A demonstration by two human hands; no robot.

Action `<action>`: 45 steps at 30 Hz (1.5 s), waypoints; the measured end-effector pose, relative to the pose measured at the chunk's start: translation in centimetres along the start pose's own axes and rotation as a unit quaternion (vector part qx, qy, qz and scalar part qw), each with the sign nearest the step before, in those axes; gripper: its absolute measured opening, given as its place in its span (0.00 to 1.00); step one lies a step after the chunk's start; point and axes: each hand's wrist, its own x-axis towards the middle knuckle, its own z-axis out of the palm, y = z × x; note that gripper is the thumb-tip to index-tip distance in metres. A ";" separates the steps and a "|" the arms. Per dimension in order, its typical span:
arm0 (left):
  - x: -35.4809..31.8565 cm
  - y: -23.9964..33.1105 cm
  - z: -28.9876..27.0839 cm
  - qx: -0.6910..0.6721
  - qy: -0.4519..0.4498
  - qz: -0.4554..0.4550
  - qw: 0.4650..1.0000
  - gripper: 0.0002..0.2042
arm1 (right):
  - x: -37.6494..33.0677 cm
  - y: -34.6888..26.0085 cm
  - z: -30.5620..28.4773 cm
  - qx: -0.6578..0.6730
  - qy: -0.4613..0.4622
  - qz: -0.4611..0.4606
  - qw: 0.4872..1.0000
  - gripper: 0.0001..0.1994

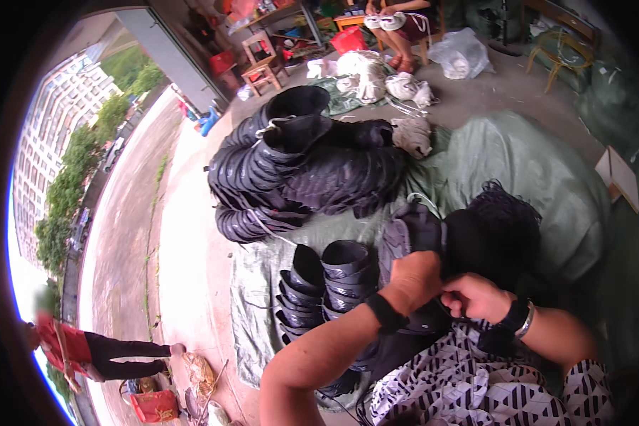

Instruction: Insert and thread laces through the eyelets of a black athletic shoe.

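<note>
My left hand (415, 277) is closed over a dark piece (412, 231) in front of me, its fingertips turned away from view. Close by it, my right hand (478, 298) is curled with thumb and fingers together; what lies in the grip is too small to make out. The two hands almost touch. Behind the right hand lies a black mass (476, 238) with a bundle of dark loose strands (508, 206) on top. Left of my hands stand stacks of nested black cup-shaped pieces (346, 273).
A large heap of nested black pieces (334, 177) lies ahead on a green sheet (252, 305). White bundles (366, 74) lie beyond it. A seated person (397, 42) handles white items at the back. Another person in red (57, 344) stands left, beside a red bag (154, 406).
</note>
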 end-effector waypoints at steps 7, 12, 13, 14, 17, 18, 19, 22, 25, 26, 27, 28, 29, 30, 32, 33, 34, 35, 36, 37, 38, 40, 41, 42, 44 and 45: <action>-0.3 0.2 0.3 -0.021 0.003 -0.002 1.000 0.13 | -1.0 -0.5 2.2 -0.292 0.068 -0.132 0.945 0.08; -0.5 -0.8 0.6 -0.075 0.001 -0.025 0.997 0.13 | -1.3 -1.3 2.1 -0.465 0.078 -0.190 0.861 0.08; -0.3 -1.0 1.0 -0.082 0.007 -0.026 0.996 0.13 | -0.8 -1.0 1.3 -0.391 0.077 -0.194 0.897 0.07; -0.1 -1.3 1.3 -0.090 0.012 -0.027 0.995 0.13 | -0.4 -0.6 1.2 -0.393 0.075 -0.195 0.896 0.07; -1.0 -0.2 -1.9 -0.156 -0.084 -0.036 0.983 0.14 | 0.4 0.2 0.8 -0.141 0.058 -0.185 0.971 0.05; -0.8 -0.5 -1.6 -0.157 -0.085 -0.038 0.983 0.14 | 0.3 0.6 0.9 -0.141 0.057 -0.183 0.971 0.05; -0.5 -0.8 -0.9 -0.162 -0.076 -0.036 0.983 0.14 | 0.0 1.1 1.1 -0.232 0.081 -0.218 0.945 0.04; 1.7 -4.5 5.2 -0.097 0.053 0.054 0.992 0.14 | 0.2 0.9 1.3 -0.338 0.081 -0.233 0.908 0.05; 1.0 -2.0 1.2 -0.095 -0.061 0.063 0.992 0.14 | 0.2 0.6 1.1 -0.111 0.057 -0.123 0.985 0.04; 0.3 -1.4 0.8 -0.097 -0.064 0.064 0.991 0.14 | 0.2 0.9 0.8 -0.109 0.059 -0.120 0.985 0.04; 0.0 -1.3 0.2 -0.149 -0.066 0.025 0.986 0.14 | 0.5 0.5 0.8 -0.214 0.055 -0.174 0.960 0.05; -0.1 -1.3 -0.2 -0.200 -0.067 -0.012 0.977 0.15 | 0.5 0.0 1.1 -0.315 0.051 -0.226 0.920 0.05; -0.2 -1.0 0.4 -0.181 -0.036 -0.012 0.983 0.19 | -0.4 -0.5 1.0 -0.401 0.058 -0.205 0.891 0.05; -0.3 -0.9 0.7 -0.178 -0.033 -0.015 0.983 0.19 | -0.8 -0.8 1.3 -0.401 0.055 -0.208 0.890 0.05; -0.6 -0.8 0.8 -0.172 0.072 -0.025 0.982 0.25 | -1.5 -1.4 1.7 -0.612 0.148 -0.474 0.615 0.08; -0.4 -2.3 2.0 -0.264 0.115 -0.011 0.957 0.22 | -2.8 -2.2 3.0 -0.695 0.183 -0.444 0.535 0.13; -0.4 -2.4 2.1 -0.263 0.114 -0.014 0.958 0.22 | -3.4 -2.8 3.6 -0.694 0.182 -0.444 0.537 0.13; -0.3 -2.4 2.1 -0.424 0.161 -0.006 0.891 0.19 | -3.7 -3.4 4.0 -0.742 0.134 -0.476 0.452 0.16; 0.0 -2.3 1.8 -0.571 0.205 0.006 0.795 0.15 | -3.7 -3.9 4.1 -0.780 0.087 -0.505 0.358 0.18; -0.1 -1.8 1.3 -0.648 0.211 0.030 0.731 0.09 | -3.1 -4.0 3.5 -0.809 0.083 -0.448 0.372 0.19; 0.2 -1.7 1.2 -0.647 0.213 0.030 0.732 0.09 | -2.7 -4.4 3.1 -0.807 0.082 -0.450 0.372 0.19; 0.6 -1.1 1.4 -0.666 0.187 0.026 0.721 0.10 | -2.1 -5.4 2.7 -0.818 0.031 -0.388 0.425 0.20; 1.7 -1.4 2.3 -0.622 0.216 0.023 0.753 0.10 | -1.4 -5.6 2.4 -0.822 0.014 -0.393 0.413 0.20; 2.0 -1.5 2.3 -0.621 0.218 0.021 0.752 0.10 | -1.4 -5.7 2.5 -0.822 0.010 -0.393 0.413 0.20; 2.6 -1.8 2.2 -0.632 0.140 0.010 0.762 0.11 | -1.3 -6.2 2.8 -0.802 -0.050 -0.392 0.447 0.18; 3.0 -2.0 2.1 -0.573 0.153 -0.003 0.805 0.12 | -1.4 -6.1 2.5 -0.803 -0.051 -0.393 0.446 0.18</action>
